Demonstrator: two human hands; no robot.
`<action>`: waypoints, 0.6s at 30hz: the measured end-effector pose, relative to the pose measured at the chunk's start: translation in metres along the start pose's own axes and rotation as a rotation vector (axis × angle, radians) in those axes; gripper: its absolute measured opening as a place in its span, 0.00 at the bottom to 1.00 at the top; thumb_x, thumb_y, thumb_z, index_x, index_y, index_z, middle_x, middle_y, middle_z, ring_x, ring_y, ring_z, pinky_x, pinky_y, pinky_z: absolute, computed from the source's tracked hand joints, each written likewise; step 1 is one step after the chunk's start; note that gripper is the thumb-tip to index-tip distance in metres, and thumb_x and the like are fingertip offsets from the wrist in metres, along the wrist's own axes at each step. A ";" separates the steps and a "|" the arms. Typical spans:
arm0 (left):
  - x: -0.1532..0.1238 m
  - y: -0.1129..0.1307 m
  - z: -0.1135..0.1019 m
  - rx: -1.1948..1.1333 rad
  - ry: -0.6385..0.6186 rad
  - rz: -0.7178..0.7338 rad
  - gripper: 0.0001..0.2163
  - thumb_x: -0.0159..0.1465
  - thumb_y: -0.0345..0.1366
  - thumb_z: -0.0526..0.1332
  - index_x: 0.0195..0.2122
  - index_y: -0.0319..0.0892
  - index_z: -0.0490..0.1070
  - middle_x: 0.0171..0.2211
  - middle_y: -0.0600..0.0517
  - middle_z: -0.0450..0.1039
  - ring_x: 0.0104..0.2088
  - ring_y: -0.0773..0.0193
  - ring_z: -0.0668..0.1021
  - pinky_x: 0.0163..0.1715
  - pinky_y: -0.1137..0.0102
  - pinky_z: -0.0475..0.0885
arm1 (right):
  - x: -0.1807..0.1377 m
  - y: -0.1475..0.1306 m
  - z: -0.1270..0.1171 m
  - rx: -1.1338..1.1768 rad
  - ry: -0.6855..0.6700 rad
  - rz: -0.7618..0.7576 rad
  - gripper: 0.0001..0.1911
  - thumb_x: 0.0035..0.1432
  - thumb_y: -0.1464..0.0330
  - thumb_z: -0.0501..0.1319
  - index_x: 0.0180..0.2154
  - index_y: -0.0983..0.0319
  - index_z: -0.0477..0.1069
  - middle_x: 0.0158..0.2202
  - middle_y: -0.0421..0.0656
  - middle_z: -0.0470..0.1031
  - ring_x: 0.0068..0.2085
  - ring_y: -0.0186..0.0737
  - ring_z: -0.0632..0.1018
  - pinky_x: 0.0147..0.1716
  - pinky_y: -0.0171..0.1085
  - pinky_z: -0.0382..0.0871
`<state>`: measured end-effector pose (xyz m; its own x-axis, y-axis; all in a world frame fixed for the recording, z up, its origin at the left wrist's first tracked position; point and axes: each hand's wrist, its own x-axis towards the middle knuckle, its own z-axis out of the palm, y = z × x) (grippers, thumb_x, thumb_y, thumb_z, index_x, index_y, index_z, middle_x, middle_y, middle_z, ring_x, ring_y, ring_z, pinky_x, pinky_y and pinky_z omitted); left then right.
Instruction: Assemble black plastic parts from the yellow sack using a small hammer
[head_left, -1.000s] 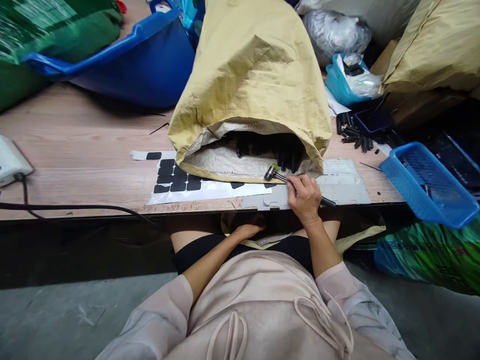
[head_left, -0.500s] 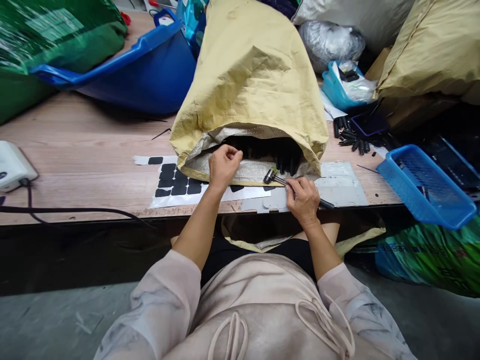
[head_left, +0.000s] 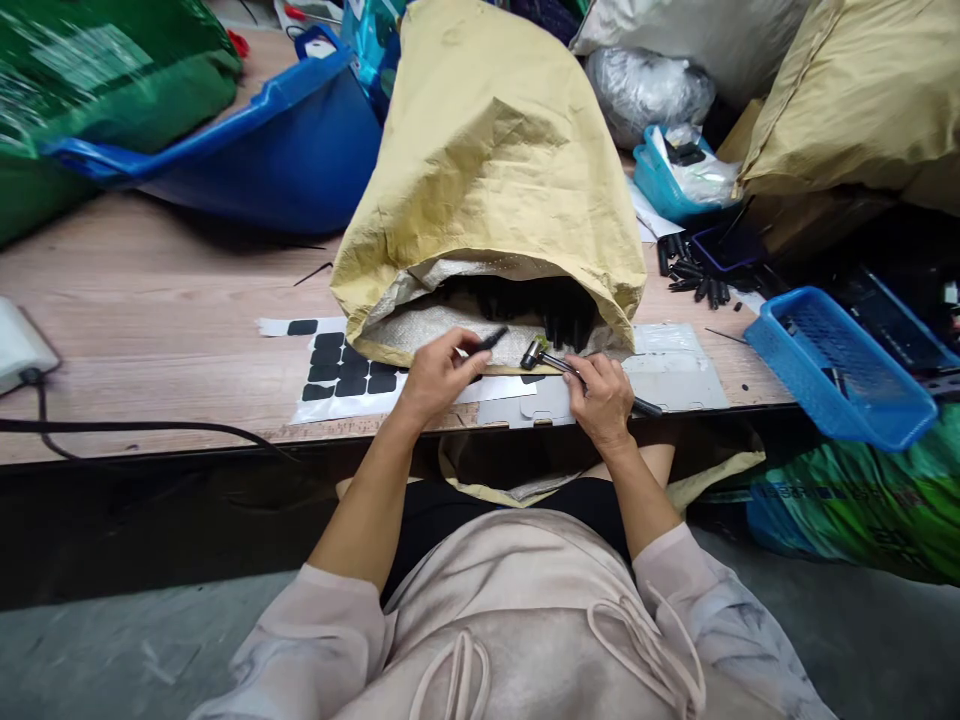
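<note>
My left hand [head_left: 442,372] is closed on a short black rod-like piece [head_left: 491,340] at the mouth of a yellow woven sack [head_left: 502,150]. More black pieces [head_left: 551,305] lie inside the sack's opening. A small hammer [head_left: 534,354] is in my right hand [head_left: 602,395], gripped by its shaft, its metal head pointing left toward the black piece. Partly under the sack's lip lies a white sheet with black rounded-square stickers [head_left: 349,380]. Beneath my right hand is a flat grey board [head_left: 675,375], partly hidden.
A blue basin [head_left: 262,160] and a green bag [head_left: 112,90] stand at the left. To the right are a blue basket [head_left: 840,370], a pile of black pieces [head_left: 697,275] and a light-blue basket [head_left: 660,185]. A cable [head_left: 150,427] runs along the table's front edge.
My left hand has come back out of the sack's mouth toward me, bringing a black piece into view. My right hand keeps the hammer in nearly the same place.
</note>
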<state>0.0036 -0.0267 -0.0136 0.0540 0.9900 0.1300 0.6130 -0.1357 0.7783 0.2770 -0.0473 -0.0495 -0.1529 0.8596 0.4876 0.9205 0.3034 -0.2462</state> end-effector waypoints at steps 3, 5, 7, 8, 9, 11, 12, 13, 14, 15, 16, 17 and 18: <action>-0.018 -0.004 0.009 0.007 -0.154 0.171 0.09 0.65 0.42 0.65 0.41 0.44 0.78 0.37 0.51 0.77 0.36 0.61 0.76 0.39 0.67 0.71 | 0.000 0.002 0.003 -0.005 0.005 0.004 0.13 0.71 0.65 0.59 0.51 0.54 0.80 0.41 0.45 0.76 0.42 0.44 0.70 0.43 0.41 0.62; -0.021 -0.008 0.016 0.045 -0.141 0.204 0.08 0.64 0.41 0.66 0.41 0.44 0.79 0.37 0.50 0.76 0.40 0.58 0.77 0.43 0.65 0.71 | 0.000 0.004 0.004 -0.010 0.016 -0.006 0.13 0.71 0.64 0.59 0.51 0.54 0.81 0.41 0.45 0.76 0.41 0.44 0.70 0.42 0.41 0.62; -0.020 -0.012 0.021 0.063 -0.124 0.194 0.08 0.64 0.41 0.67 0.42 0.45 0.80 0.37 0.50 0.75 0.42 0.57 0.77 0.44 0.65 0.72 | 0.001 0.004 0.002 -0.013 0.036 -0.023 0.13 0.71 0.64 0.58 0.51 0.54 0.81 0.40 0.45 0.76 0.41 0.44 0.71 0.42 0.41 0.63; -0.019 -0.013 0.023 0.062 -0.126 0.187 0.09 0.64 0.41 0.68 0.43 0.45 0.80 0.37 0.51 0.75 0.42 0.57 0.78 0.44 0.65 0.72 | 0.001 0.003 0.000 -0.010 0.053 -0.030 0.14 0.72 0.64 0.58 0.51 0.54 0.81 0.40 0.45 0.77 0.40 0.44 0.71 0.42 0.41 0.64; -0.018 -0.015 0.023 0.054 -0.129 0.183 0.09 0.64 0.41 0.68 0.43 0.46 0.81 0.37 0.51 0.75 0.42 0.57 0.78 0.44 0.65 0.72 | 0.002 0.002 -0.003 -0.001 0.072 -0.035 0.14 0.72 0.64 0.57 0.51 0.54 0.81 0.40 0.45 0.77 0.40 0.43 0.72 0.43 0.41 0.65; -0.017 -0.016 0.023 0.028 -0.129 0.182 0.10 0.63 0.41 0.70 0.44 0.46 0.80 0.38 0.51 0.76 0.42 0.57 0.78 0.45 0.64 0.72 | 0.002 -0.004 -0.010 0.044 0.104 -0.046 0.15 0.74 0.64 0.56 0.52 0.55 0.80 0.40 0.46 0.77 0.40 0.43 0.74 0.44 0.41 0.68; -0.016 -0.016 0.023 0.014 -0.125 0.185 0.10 0.63 0.40 0.70 0.44 0.45 0.80 0.38 0.51 0.76 0.42 0.57 0.78 0.46 0.64 0.72 | 0.002 -0.008 -0.014 0.082 0.106 -0.056 0.16 0.74 0.64 0.56 0.53 0.56 0.80 0.40 0.46 0.78 0.41 0.43 0.75 0.45 0.40 0.69; -0.017 -0.016 0.022 0.001 -0.122 0.189 0.10 0.62 0.39 0.70 0.44 0.45 0.79 0.39 0.51 0.77 0.42 0.57 0.78 0.46 0.64 0.72 | 0.001 -0.012 -0.019 0.130 0.095 -0.068 0.16 0.74 0.64 0.55 0.54 0.56 0.79 0.41 0.46 0.78 0.42 0.43 0.76 0.46 0.40 0.70; -0.017 -0.015 0.022 -0.008 -0.122 0.194 0.09 0.62 0.39 0.70 0.43 0.45 0.79 0.39 0.51 0.77 0.42 0.58 0.78 0.46 0.64 0.72 | 0.000 -0.017 -0.022 0.184 0.071 -0.080 0.16 0.74 0.64 0.55 0.55 0.56 0.79 0.41 0.46 0.78 0.43 0.43 0.77 0.47 0.40 0.72; -0.017 -0.015 0.022 -0.013 -0.122 0.197 0.09 0.62 0.39 0.70 0.43 0.45 0.79 0.39 0.51 0.77 0.42 0.58 0.78 0.46 0.64 0.72 | -0.001 -0.021 -0.025 0.233 0.039 -0.087 0.17 0.75 0.64 0.55 0.56 0.56 0.78 0.42 0.46 0.79 0.44 0.43 0.78 0.48 0.40 0.73; -0.018 -0.015 0.022 -0.014 -0.125 0.199 0.08 0.63 0.39 0.69 0.42 0.45 0.80 0.38 0.51 0.76 0.41 0.58 0.78 0.45 0.64 0.72 | -0.003 -0.025 -0.027 0.279 0.005 -0.091 0.17 0.75 0.64 0.54 0.57 0.55 0.77 0.42 0.46 0.79 0.44 0.42 0.79 0.48 0.40 0.74; -0.018 -0.015 0.022 -0.013 -0.128 0.199 0.08 0.63 0.39 0.69 0.42 0.44 0.80 0.37 0.51 0.75 0.41 0.58 0.78 0.44 0.65 0.72 | -0.004 -0.029 -0.028 0.318 -0.027 -0.094 0.17 0.75 0.65 0.54 0.57 0.55 0.77 0.43 0.45 0.80 0.45 0.42 0.80 0.48 0.39 0.75; -0.018 -0.014 0.022 -0.013 -0.132 0.197 0.08 0.64 0.39 0.69 0.42 0.45 0.81 0.37 0.51 0.75 0.41 0.58 0.77 0.43 0.65 0.72 | -0.005 -0.032 -0.029 0.345 -0.050 -0.097 0.17 0.75 0.65 0.54 0.57 0.55 0.77 0.43 0.45 0.80 0.45 0.41 0.80 0.47 0.39 0.75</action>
<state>0.0113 -0.0421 -0.0408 0.2750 0.9405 0.1994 0.5703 -0.3265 0.7538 0.2587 -0.0735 -0.0200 -0.2589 0.8367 0.4826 0.7267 0.4978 -0.4733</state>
